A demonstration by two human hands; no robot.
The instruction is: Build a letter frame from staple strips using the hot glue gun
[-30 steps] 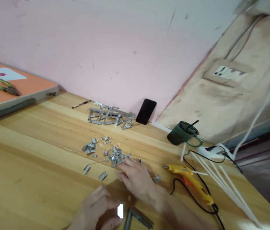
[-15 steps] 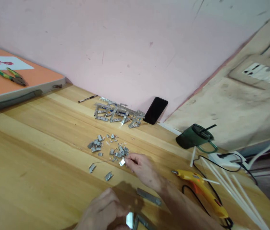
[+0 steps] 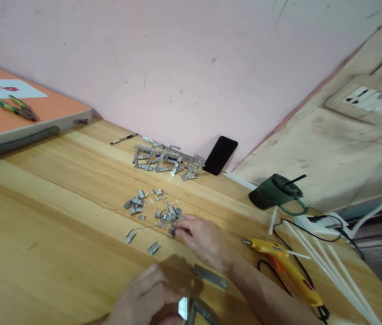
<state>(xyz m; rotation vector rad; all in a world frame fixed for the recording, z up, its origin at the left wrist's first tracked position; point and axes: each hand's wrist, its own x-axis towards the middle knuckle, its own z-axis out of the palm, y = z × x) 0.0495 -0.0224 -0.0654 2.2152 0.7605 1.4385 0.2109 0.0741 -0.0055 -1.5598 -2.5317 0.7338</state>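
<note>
My right hand (image 3: pixel 199 239) is closed in a pinch at the edge of a small bent metal piece (image 3: pixel 171 232), just in front of a pile of small metal pieces (image 3: pixel 170 213). Low in the view, my left hand (image 3: pixel 146 293) is closed on a shiny metal strip (image 3: pixel 183 308), partly cut off by the bottom edge. Beside that strip lie dark metal bars (image 3: pixel 204 312). Between the two hands rests a flat metal bar (image 3: pixel 210 276). Two loose bent pieces lie to the left, one of them a folded metal bit (image 3: pixel 153 248).
Assembled metal frames (image 3: pixel 167 160) lie by the wall next to a leaning phone (image 3: pixel 220 155). On the right are a yellow glue gun (image 3: pixel 282 259), white glue sticks (image 3: pixel 329 271), cables and a green mug (image 3: pixel 274 193). Pliers (image 3: pixel 16 108) rest on an orange board (image 3: pixel 58 110) at left.
The small metal piece at my right fingertips has turned from bright to dark and moved slightly nearer to me. My left hand has hardly moved.
</note>
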